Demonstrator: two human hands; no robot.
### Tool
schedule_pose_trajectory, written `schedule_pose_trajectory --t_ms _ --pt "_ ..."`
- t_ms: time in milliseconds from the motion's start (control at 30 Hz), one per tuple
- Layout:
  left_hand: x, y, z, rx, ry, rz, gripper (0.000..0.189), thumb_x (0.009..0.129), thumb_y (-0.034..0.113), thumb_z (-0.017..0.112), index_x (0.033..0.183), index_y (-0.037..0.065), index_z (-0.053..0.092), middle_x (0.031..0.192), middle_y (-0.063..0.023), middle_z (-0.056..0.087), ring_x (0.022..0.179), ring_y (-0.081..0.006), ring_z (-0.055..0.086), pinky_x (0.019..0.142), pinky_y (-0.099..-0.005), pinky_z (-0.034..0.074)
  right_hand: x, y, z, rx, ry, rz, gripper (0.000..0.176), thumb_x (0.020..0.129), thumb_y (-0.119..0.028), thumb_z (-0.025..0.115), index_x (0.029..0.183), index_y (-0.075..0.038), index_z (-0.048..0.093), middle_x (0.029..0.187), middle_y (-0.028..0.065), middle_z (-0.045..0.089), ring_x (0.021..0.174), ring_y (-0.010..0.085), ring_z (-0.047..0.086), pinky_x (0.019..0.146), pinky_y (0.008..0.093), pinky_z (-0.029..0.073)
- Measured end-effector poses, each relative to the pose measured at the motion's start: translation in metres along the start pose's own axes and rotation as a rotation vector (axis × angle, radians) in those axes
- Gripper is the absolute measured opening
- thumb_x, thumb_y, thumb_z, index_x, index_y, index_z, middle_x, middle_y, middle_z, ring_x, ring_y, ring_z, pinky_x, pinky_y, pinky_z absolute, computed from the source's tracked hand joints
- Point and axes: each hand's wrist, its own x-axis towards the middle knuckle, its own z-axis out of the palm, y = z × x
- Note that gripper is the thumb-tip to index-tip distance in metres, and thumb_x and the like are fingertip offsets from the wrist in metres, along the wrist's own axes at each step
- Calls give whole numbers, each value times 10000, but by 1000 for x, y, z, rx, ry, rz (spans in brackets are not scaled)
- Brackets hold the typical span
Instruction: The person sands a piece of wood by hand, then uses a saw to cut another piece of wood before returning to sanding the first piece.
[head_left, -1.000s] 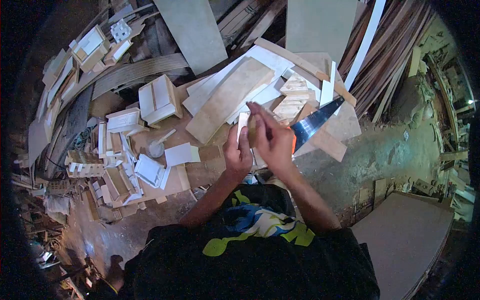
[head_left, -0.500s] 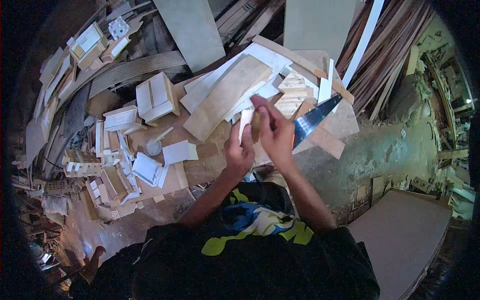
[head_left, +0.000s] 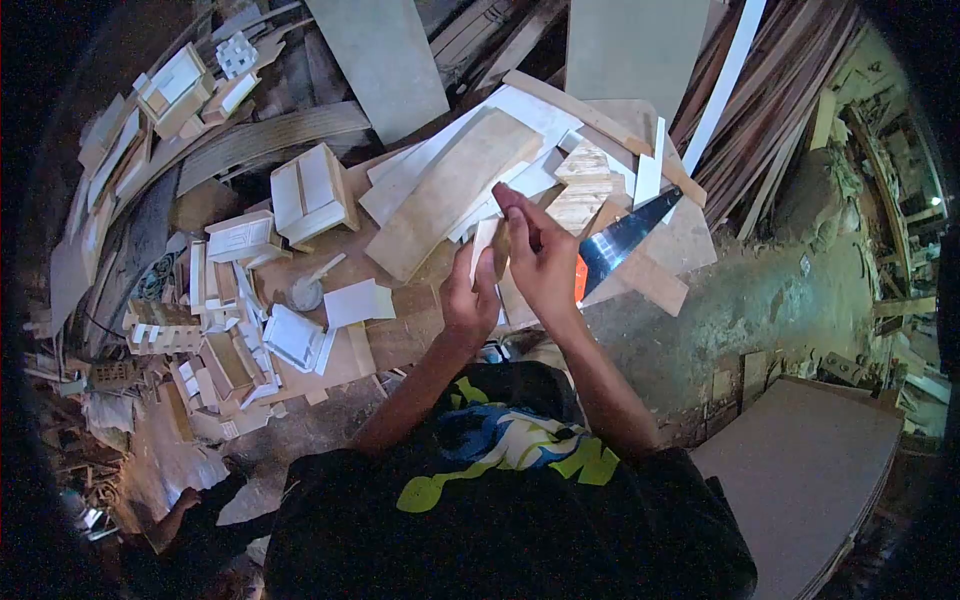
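My left hand (head_left: 468, 298) is closed around a small pale wooden piece (head_left: 484, 240), held upright above the work surface. Close beside it, my right hand (head_left: 543, 270) pinches a small reddish-brown piece (head_left: 502, 194) between thumb and fingers. What that piece is, I cannot make out. To the right of my right hand lies a handsaw (head_left: 632, 238) with a shiny blade and an orange handle, which the hand partly covers. Past my fingers, a wide wooden board (head_left: 455, 195) rests on white sheets, with a stack of small wooden pieces (head_left: 583, 190) next to it.
Small box-like wooden pieces (head_left: 312, 195) and a white tray-like piece (head_left: 293, 338) stand on the left. Long wood strips (head_left: 775, 120) lean at the back right. A large flat sheet (head_left: 810, 470) is at lower right. Another person's arm (head_left: 178, 510) shows at lower left.
My right hand has shifted slightly left and tilted, showing more of the saw's orange handle. My left hand has moved a little left. The other person's arm at lower left has moved.
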Motion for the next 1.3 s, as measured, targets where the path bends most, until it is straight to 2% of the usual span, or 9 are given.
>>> schedule_pose_trajectory --t_ms 100,200,300,467,567,667,800,1100,1300 --pt "1 3 -8 -17 -4 50 290 1001 115 498 1222 -65 550 993 -206 668 856 -287 693 730 -367 539 -14 -31 -1 -190 -167 110 307 993 -116 499 1255 -6 615 898 148 715 627 55 550 571 245 474" --pt "3 -3 -3 25 66 151 287 992 84 497 1239 -54 546 968 -210 669 830 -299 696 708 -366 545 0 -13 4 -27 -30 18 313 978 -110 513 1259 -17 618 895 135 714 613 64 560 565 245 479" --pt "3 -6 -5 57 69 138 272 987 75 505 1223 -49 560 967 -212 676 840 -305 700 715 -364 548 -14 -22 3 -119 -130 63 313 986 -117 494 1256 -16 617 1076 186 708 760 73 642 658 261 527" --pt "-5 -5 -6 41 81 74 277 989 77 510 1236 -37 566 1022 -214 672 925 -284 692 757 -371 549 0 11 6 18 2 8 304 972 -106 522 1249 -32 625 1081 197 701 812 85 660 698 277 539" --pt "0 -6 -6 39 62 103 278 990 60 496 1226 -69 567 1090 -227 657 991 -298 674 814 -370 544 -18 -28 4 -78 -154 98 299 975 -93 516 1246 -29 625 1093 189 701 837 99 667 715 284 542" --pt "2 -5 -14 47 28 146 277 990 28 466 1194 -122 578 1158 -244 643 1050 -313 657 878 -365 537 -2 8 2 33 -15 -78 289 982 -105 521 1238 -31 634 1033 108 732 707 52 611 611 239 502" --pt "15 11 -22 84 -9 265 304 951 -29 484 1232 -93 578 1187 -240 642 1089 -334 650 908 -383 532 -20 -33 -2 -12 -75 -72 291 995 -94 504 1251 -37 631 965 51 733 594 9 464 504 203 402" --pt "28 -19 -47 -1 -256 444 414 825 -156 512 1216 -49 596 1228 -223 624 1127 -338 630 957 -400 516 -14 -26 -29 29 -220 93 287 999 -116 507 1236 -22 639 1104 102 711 892 80 609 797 247 493" --pt "35 -16 -55 -25 -299 476 409 822 -147 527 1217 -62 588 1221 -230 624 1110 -315 641 963 -394 513 -18 -41 -31 38 -265 221 291 1007 -148 515 1247 -38 638 1071 47 709 772 25 534 699 199 457"
